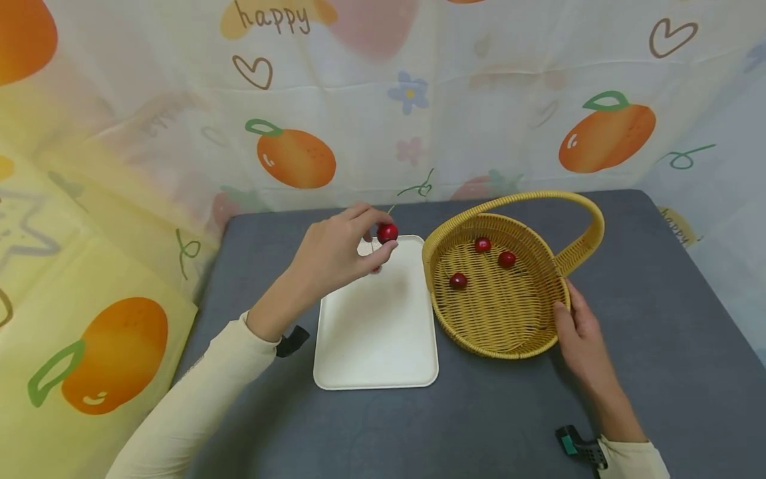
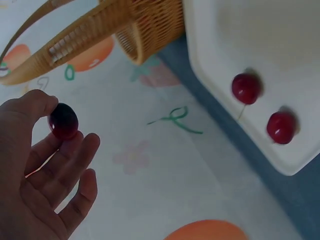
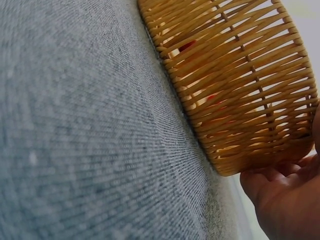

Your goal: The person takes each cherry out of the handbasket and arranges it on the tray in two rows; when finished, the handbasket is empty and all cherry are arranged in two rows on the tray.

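My left hand (image 1: 335,249) pinches a dark red cherry (image 1: 387,233) between thumb and fingers, above the far end of the white tray (image 1: 377,346). In the left wrist view that cherry (image 2: 63,121) is held at the fingertips. Two more cherries, one nearer the basket (image 2: 246,88) and one by the tray's corner (image 2: 281,127), lie on the tray; the hand mostly hides them in the head view. On the right, my right hand (image 1: 583,332) grips the side of the yellow wicker basket (image 1: 497,319), thumb at its rim. Three cherries (image 1: 458,281) lie inside it.
The basket's tall arched handle (image 1: 526,196) rises over its far side. Tray and basket stand side by side on a grey cloth-covered table (image 1: 479,419). Behind the table hangs a printed curtain (image 1: 359,86) with oranges, and it continues on the left.
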Demonstrator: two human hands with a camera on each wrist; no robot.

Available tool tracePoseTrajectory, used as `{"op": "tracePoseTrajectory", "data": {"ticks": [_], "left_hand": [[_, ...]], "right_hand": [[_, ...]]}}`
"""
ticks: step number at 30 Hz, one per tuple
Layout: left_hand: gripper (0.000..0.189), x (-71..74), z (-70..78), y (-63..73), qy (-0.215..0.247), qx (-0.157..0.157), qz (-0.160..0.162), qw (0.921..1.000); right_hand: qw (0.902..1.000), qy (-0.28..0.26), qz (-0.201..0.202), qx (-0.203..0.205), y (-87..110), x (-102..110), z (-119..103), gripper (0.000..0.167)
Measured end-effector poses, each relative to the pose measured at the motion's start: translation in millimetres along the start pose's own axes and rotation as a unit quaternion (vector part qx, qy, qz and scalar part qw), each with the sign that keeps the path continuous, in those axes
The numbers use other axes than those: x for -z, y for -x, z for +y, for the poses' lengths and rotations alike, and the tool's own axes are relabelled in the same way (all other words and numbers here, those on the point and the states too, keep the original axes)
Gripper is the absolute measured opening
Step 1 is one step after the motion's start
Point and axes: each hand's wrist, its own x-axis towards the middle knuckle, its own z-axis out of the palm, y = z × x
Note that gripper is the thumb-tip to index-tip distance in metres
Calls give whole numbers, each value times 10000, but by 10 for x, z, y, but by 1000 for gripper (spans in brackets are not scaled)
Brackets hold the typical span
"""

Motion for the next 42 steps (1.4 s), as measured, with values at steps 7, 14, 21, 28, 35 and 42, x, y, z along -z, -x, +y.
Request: {"op": "tracePoseTrajectory", "data": {"ticks": [7, 14, 21, 28, 35, 42], "left_hand": [[25, -319, -68, 13, -214, 95, -401, 9989], [23, -647, -129, -31, -413, -34, -842, 9956], [23, -854, -167, -74, -546, -14, -1164, 9917], [20, -978, -181, -103, -654, 234, -1448, 9870], [20, -1059, -205, -139, -814, 355, -1696, 9815], [21, -1103, -214, -175, -1062, 440, -1753, 9778]], "right_hand": [[10000, 51, 72, 6, -5, 3, -2, 57], [9999, 45, 135, 71, -14, 24, 3, 57], [9999, 93, 117, 7, -20, 17, 9, 57], [10000, 16, 73, 39, 2, 9, 30, 57], [9999, -100, 31, 56, 10, 3, 27, 57], [10000, -68, 25, -68, -1, 2, 7, 57]]}}
